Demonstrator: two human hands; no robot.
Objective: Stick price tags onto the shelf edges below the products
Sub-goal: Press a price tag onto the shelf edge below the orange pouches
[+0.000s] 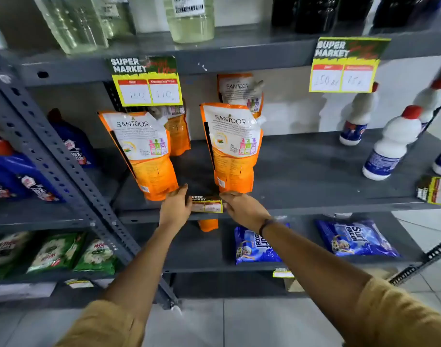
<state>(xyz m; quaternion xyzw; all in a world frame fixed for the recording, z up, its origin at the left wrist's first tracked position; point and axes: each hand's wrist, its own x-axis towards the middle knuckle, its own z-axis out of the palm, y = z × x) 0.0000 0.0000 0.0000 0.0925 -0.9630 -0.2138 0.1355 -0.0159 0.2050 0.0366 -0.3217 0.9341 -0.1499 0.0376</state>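
Observation:
A yellow and black price tag (206, 204) lies against the front edge of the grey middle shelf (327, 205), below two orange Santoor pouches (233, 149). My left hand (175, 209) holds the tag's left end and my right hand (242, 209) holds its right end, fingers pressed on the shelf lip. Two larger price tags hang from the upper shelf edge, one at the left (146, 82) and one at the right (347, 66). A stack of spare tags (437, 191) rests on the middle shelf at the far right.
White bottles with red caps (389, 144) stand right on the middle shelf. Blue detergent bottles (19, 171) sit left of a perforated upright post (64, 171). Blue Surf Excel packs (354, 239) and green packs (71, 254) lie on the lower shelf, which carries small tags (282, 273).

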